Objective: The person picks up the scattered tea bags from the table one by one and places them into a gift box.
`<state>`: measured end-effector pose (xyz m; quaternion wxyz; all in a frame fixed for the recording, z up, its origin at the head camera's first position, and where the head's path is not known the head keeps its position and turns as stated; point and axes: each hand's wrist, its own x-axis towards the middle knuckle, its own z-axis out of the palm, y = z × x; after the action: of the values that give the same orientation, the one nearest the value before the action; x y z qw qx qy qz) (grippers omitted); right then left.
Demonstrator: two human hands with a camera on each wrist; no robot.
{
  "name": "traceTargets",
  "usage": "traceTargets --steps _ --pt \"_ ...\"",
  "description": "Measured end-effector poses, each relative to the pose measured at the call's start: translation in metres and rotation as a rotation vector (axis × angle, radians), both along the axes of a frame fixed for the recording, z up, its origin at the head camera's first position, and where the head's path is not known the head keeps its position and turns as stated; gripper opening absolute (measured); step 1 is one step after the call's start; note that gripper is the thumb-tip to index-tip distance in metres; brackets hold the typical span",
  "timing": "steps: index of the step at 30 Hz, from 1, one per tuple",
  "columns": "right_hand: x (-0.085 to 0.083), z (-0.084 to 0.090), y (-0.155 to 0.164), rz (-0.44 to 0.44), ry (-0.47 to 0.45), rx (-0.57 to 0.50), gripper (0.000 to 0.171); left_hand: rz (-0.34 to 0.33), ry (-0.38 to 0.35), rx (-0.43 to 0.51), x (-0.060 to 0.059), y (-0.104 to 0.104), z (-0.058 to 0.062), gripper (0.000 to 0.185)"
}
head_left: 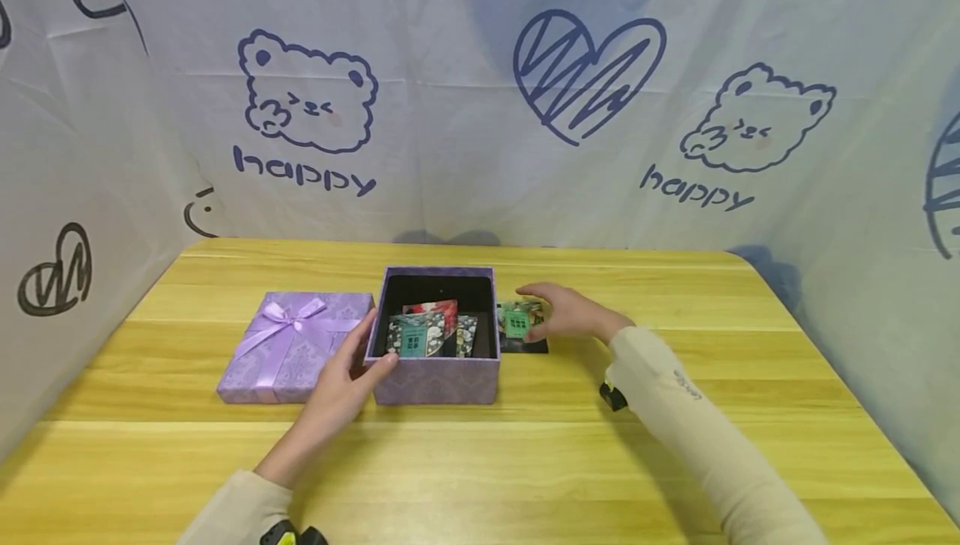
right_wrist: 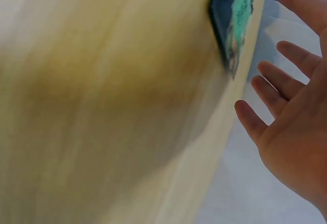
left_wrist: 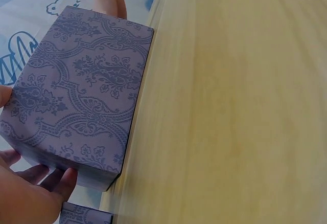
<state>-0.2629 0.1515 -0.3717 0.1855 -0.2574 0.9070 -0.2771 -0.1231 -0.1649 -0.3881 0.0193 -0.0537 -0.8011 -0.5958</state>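
Note:
An open purple patterned box (head_left: 435, 382) stands mid-table with several picture cards (head_left: 427, 332) leaning inside it. My left hand (head_left: 377, 341) holds its front-left corner, thumb on the front rim and fingers along the left wall. The left wrist view shows that box (left_wrist: 82, 91) side-on with my left hand (left_wrist: 30, 137) spanning its wall. Right of the box lies a small stack of cards (head_left: 519, 324) with a green one on top. My right hand (head_left: 528, 312) hovers over the stack. In the right wrist view its fingers (right_wrist: 271, 81) are spread and straight, just clear of the cards (right_wrist: 235, 19).
The box's lid (head_left: 292, 345), purple with a ribbon bow, lies flat to the left of the box, close to my left hand. The wooden table (head_left: 525, 462) is backed by white printed cloth on three sides.

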Motion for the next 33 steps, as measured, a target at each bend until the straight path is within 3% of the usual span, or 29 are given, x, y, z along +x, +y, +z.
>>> traceTargets --steps 12,33 --pt "0.001 -0.016 0.005 0.045 -0.017 0.008 0.092 -0.01 -0.012 0.018 0.0 0.0 0.002 0.071" --pt "0.004 -0.017 0.004 0.044 0.047 0.046 0.084 -0.005 -0.003 0.013 0.001 -0.001 0.002 0.071"
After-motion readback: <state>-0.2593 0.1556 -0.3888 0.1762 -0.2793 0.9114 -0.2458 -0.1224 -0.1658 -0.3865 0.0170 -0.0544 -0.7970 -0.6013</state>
